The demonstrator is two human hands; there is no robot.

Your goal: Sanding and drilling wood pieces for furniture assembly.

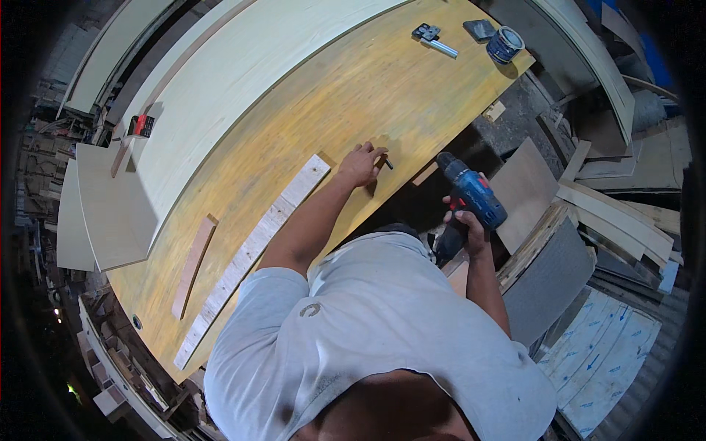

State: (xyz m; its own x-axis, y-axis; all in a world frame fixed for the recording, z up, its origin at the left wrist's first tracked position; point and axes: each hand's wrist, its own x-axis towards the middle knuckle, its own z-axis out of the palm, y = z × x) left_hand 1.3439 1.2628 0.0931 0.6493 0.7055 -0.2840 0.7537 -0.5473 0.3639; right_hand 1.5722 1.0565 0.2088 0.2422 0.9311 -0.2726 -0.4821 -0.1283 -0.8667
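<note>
Over the yellowish wooden tabletop (353, 95), my left hand (360, 165) is low with its fingers bent. At its fingertips is a short dark rod (388, 162) with a pale end, too small to name exactly; the fingers close around its near end. My right hand (472, 231) grips a blue and black cordless drill (474, 192) by its handle, off the table's right edge. The drill's chuck points up and to the left, toward the table. Just left of my left forearm lies a long pale wood strip (254, 257).
A shorter brown strip (195, 266) lies farther left. A large curved pale panel (243, 81) covers the table's far left side. At the far right corner are a metal hinge-like fitting (435, 40), a dark block (479, 30) and a can (505, 45). Boards (548, 272) crowd the right side.
</note>
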